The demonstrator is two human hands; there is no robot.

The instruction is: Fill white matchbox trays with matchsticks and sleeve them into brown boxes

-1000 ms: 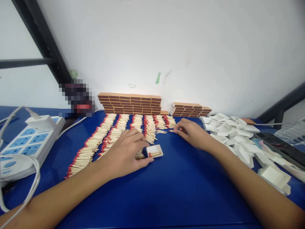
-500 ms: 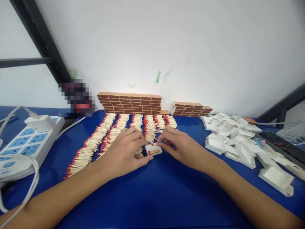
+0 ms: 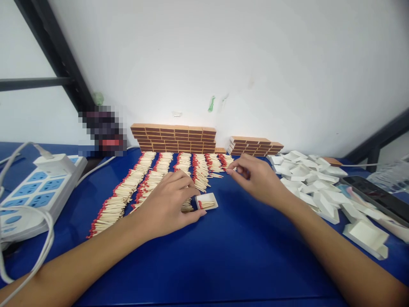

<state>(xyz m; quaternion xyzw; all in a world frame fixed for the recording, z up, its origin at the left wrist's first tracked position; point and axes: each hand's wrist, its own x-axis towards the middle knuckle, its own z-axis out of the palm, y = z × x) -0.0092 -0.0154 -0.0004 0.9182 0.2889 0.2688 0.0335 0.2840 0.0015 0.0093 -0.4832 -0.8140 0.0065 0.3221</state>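
My left hand [image 3: 174,198] grips a small white matchbox tray [image 3: 210,198] at its left end, thumb in front and fingers behind. Several red-tipped matches [image 3: 207,204] lie along the tray's near side. Farther right, my right hand [image 3: 252,175] has thumb and forefinger pinched together at the near end of the rightmost match row [image 3: 226,159]; whatever is between the fingertips is too small to make out. More rows of red-headed matches [image 3: 121,196] spread to the left, one partly hidden behind my left hand.
Closed brown matchboxes are stacked against the wall in a taller stack [image 3: 174,138] and a lower stack [image 3: 252,147]. Loose white trays [image 3: 303,179] pile up at right, beside a dark phone [image 3: 373,194]. A power strip [image 3: 38,192] with white cables occupies the left.
My right hand has moved away from the tray, up and right to the rightmost match row. The left hand stays on the tray, whose inside now shows more fully.
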